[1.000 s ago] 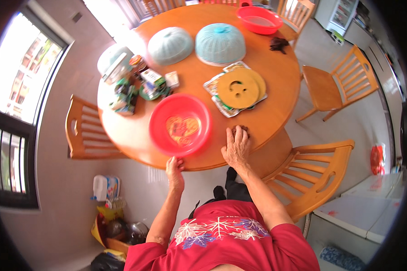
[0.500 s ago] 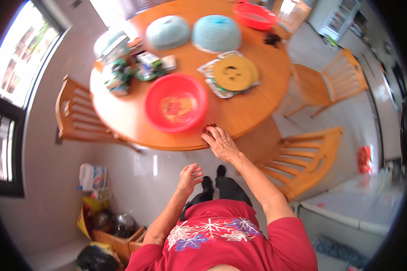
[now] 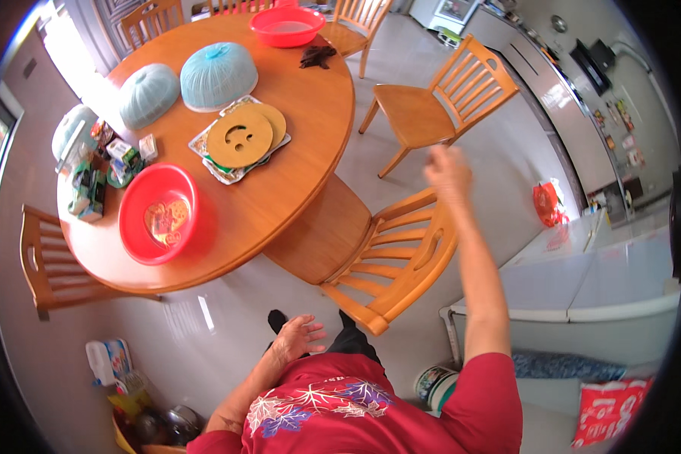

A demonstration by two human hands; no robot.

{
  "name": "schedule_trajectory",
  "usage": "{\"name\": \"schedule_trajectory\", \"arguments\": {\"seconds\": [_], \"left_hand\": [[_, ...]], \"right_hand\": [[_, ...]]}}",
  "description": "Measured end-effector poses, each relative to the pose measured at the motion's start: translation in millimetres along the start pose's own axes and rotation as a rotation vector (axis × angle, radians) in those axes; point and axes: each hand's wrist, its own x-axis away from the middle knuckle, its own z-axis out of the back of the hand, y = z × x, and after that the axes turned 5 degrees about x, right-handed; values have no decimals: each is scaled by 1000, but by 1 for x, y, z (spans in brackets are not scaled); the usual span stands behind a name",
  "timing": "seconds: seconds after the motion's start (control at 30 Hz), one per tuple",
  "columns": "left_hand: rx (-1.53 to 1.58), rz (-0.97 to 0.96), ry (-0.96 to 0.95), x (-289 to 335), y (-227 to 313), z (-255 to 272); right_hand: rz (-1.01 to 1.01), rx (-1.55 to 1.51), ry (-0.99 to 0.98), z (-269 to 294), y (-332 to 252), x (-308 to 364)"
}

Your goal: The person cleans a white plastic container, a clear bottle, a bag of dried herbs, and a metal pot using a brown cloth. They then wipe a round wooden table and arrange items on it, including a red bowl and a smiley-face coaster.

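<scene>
My right hand (image 3: 448, 178) is raised on an outstretched arm above the backrest of the near wooden chair (image 3: 397, 253). Its fingers look curled closed, though slightly blurred, and whatever they may hold is hidden. Low in front of my body, my left hand (image 3: 296, 338) is held with its fingers apart and nothing in it. A red plastic basin (image 3: 130, 216) with a yellow and orange pattern on its bottom stands near the table's edge. Beyond it, round yellow mats (image 3: 238, 140), one with cut-out holes, lie on a patterned sheet.
On the round wooden table (image 3: 299, 113) stand blue mesh food covers (image 3: 218, 79), a second red basin (image 3: 287, 29), a crumpled dark cloth (image 3: 317, 57) and small packages (image 3: 122, 155). Another chair (image 3: 420, 113) stands beyond. At right is a white chest-like unit (image 3: 541, 284).
My right hand has left the table's edge and moved right and up, over the chair. The dark brown thing under it no longer shows. My view has turned right.
</scene>
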Motion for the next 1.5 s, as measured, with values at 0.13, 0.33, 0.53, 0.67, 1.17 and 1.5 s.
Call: {"name": "schedule_trajectory", "arguments": {"seconds": [0.13,0.33,0.53,0.67,1.17,1.5], "left_hand": [[262,193,-98,-43,-37,-42],[712,-32,-111,-60,-58,-102],[1110,-48,-85,-110,-70,-92],[1107,-155,38,-104,-71,-103],[611,-277,109,28,9,80],[474,-258,215,115,54,175]], "right_hand": [[-453,-573,-12,-5,177,8],[-691,-1529,-585,-58,192,35],[-525,-1833,-733,-85,184,27],[-317,-1848,-725,-88,188,39],[-418,-1782,-677,16,24,182],[-448,-1733,-589,53,-93,271]]}}
